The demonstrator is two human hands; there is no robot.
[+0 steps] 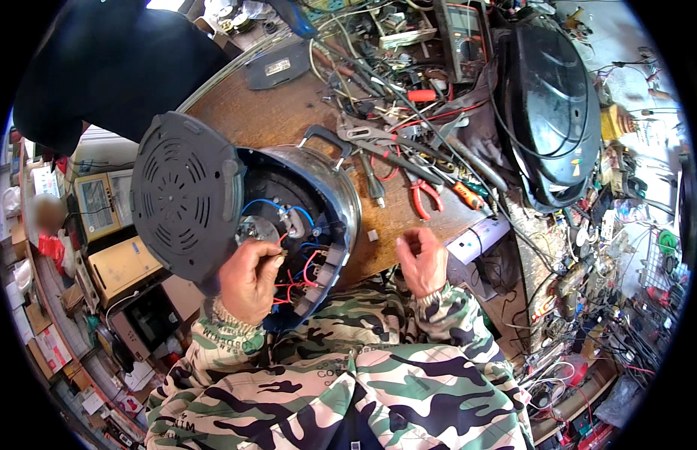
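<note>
An electric cooker with a shiny metal body (349,180) lies on its side at the table's near left, its underside toward me. Its round black vented base cover (185,196) is swung off to the left. Inside show a dark cavity, a blue wire (263,202) and several red wires (309,268). My left hand (247,281) is over the opening, thumb and forefinger pinched on the end of a red wire (282,238); the exact tip is hidden. At the table's front edge, my right hand (425,264) is loosely curled, thumb apart, with nothing visible in it.
Near my right hand lie a small white piece (373,235), red-handled pliers (426,199), a screwdriver (467,196) and large adjustable pliers (369,133). Tangled cables and a black appliance shell (551,112) crowd the right. A dark flat part (278,66) sits at the back.
</note>
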